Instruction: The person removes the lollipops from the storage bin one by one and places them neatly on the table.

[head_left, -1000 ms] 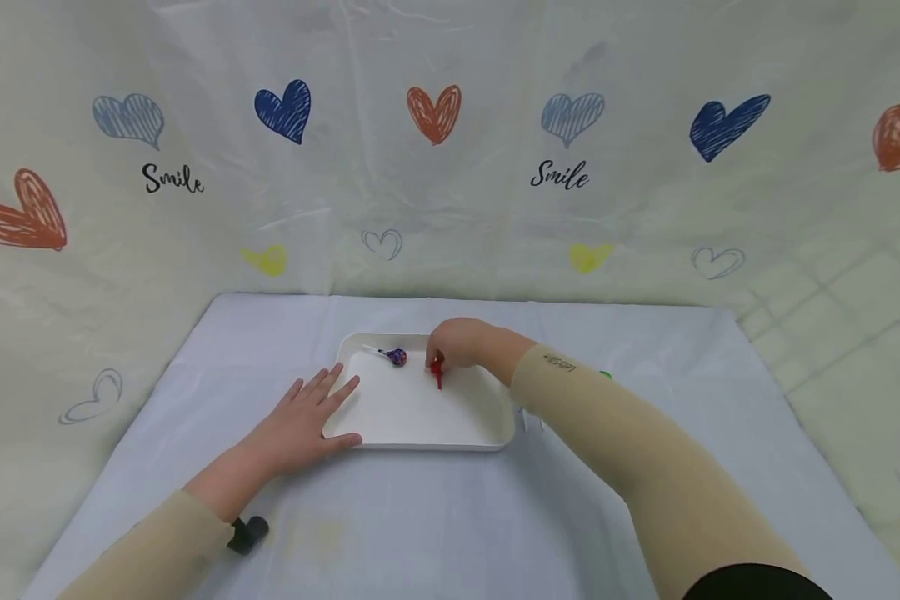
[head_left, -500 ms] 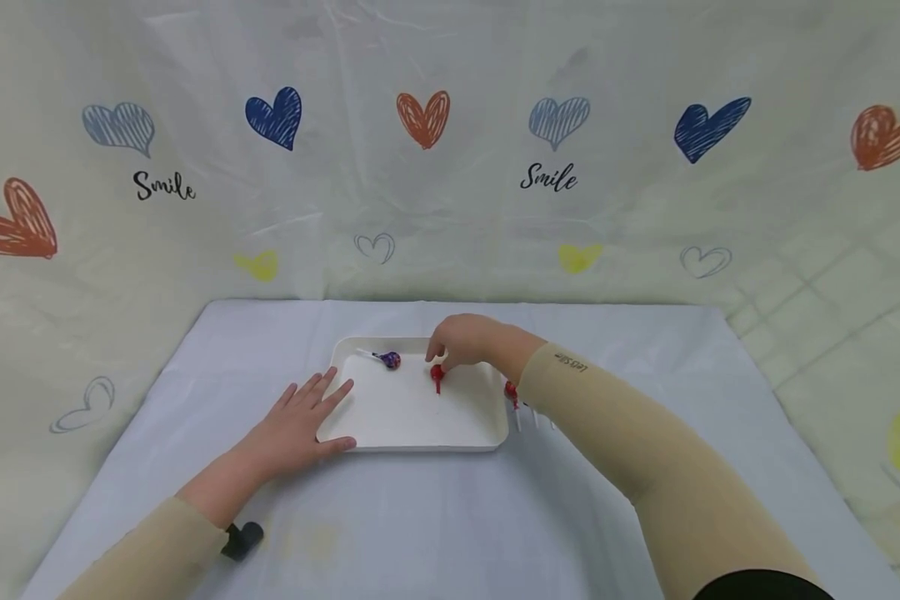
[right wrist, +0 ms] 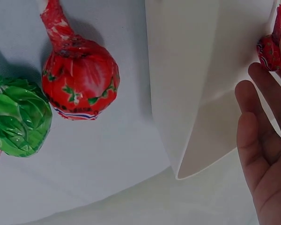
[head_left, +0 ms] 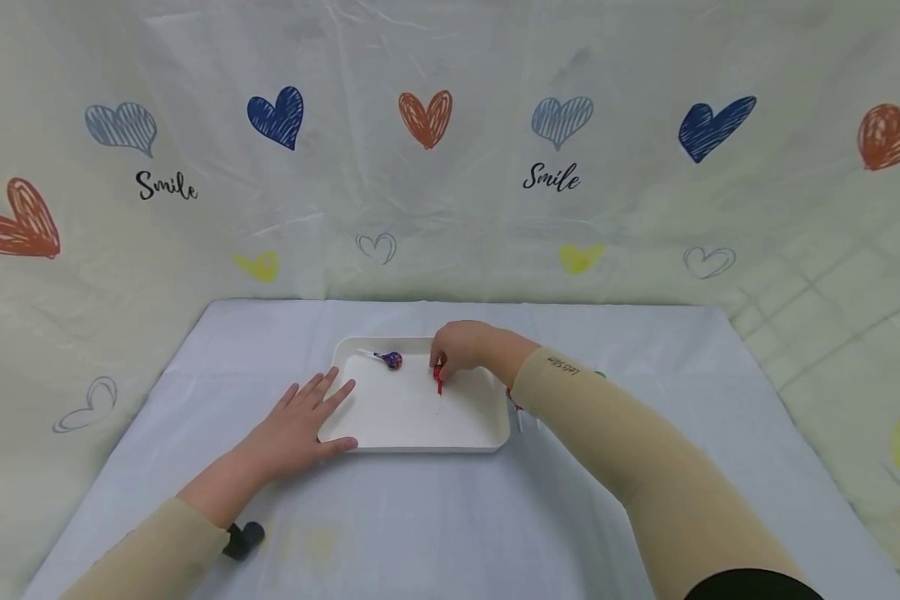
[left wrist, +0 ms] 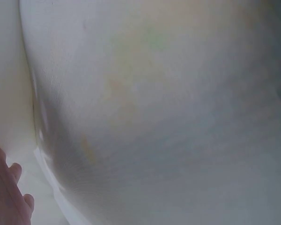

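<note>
A white rectangular tray [head_left: 405,417] lies on the table. Over its left rim rests my left hand [head_left: 296,425], fingers spread, thumb at the front edge. At the back right of the tray, my right hand [head_left: 461,345] pinches a red-wrapped lollipop [head_left: 440,379] between thumb and forefinger, its stick pointing toward me. In the right wrist view the same small red head shows by the fingertips, with the other fingers loosely bent. A purple-wrapped lollipop [head_left: 393,361] lies to its left inside the tray, white stick pointing left.
Outside the tray's right wall lie another red lollipop [right wrist: 79,79] and a green one [right wrist: 21,117], mostly hidden under the right sleeve in the head view. A white cloth [head_left: 420,533] covers the table. A curtain with printed hearts hangs behind.
Half a second ago the right fingers were parted above the red lollipop; now they have come down and pinch it again. The left hand keeps its place on the tray.
</note>
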Action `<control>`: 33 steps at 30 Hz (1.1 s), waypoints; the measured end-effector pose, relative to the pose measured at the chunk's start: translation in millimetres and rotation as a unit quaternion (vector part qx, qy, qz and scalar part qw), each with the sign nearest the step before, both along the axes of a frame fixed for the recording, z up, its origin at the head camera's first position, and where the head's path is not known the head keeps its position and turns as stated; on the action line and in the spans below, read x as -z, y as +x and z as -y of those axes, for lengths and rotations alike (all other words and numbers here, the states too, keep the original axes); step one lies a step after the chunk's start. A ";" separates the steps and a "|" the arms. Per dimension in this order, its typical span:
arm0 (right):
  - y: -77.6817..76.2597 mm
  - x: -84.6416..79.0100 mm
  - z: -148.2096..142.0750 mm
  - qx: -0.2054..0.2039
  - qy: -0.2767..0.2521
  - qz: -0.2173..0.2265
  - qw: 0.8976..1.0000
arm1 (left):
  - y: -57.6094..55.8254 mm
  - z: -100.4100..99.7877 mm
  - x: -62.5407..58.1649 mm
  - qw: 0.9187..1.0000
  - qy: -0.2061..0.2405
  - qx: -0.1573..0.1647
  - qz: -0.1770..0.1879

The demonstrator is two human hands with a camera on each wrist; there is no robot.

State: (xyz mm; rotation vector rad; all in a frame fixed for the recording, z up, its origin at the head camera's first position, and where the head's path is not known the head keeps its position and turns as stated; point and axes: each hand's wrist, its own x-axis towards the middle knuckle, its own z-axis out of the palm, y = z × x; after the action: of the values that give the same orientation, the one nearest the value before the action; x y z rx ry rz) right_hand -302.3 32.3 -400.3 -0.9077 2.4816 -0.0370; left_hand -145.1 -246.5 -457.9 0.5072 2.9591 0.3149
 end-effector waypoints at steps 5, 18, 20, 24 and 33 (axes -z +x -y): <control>3.6 -2.1 0.1 -0.002 0.005 -0.007 1.000 | 0.4 -1.4 -1.9 1.000 0.001 0.000 0.001; 2.1 -5.9 -14.7 0.022 -0.033 0.016 0.999 | 4.6 -4.6 -7.4 1.000 0.005 0.007 -0.009; 0.9 -9.1 -18.8 0.024 -0.050 0.019 0.998 | 4.6 -4.6 -6.6 1.000 0.004 0.005 -0.008; -1.5 -14.8 -27.5 0.027 -0.072 0.023 0.997 | 4.2 -4.0 -4.1 1.000 0.003 0.003 -0.009; -6.5 -20.0 -60.9 0.037 -0.111 0.020 0.993 | 5.4 -4.0 -5.9 1.000 0.011 0.008 -0.015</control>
State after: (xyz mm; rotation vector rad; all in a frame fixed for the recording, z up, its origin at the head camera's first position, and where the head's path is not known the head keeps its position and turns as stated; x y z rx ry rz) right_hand -308.8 93.2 -380.2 -0.8944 2.5065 -0.3592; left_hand -139.6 -242.5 -452.1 0.5420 2.9815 0.3428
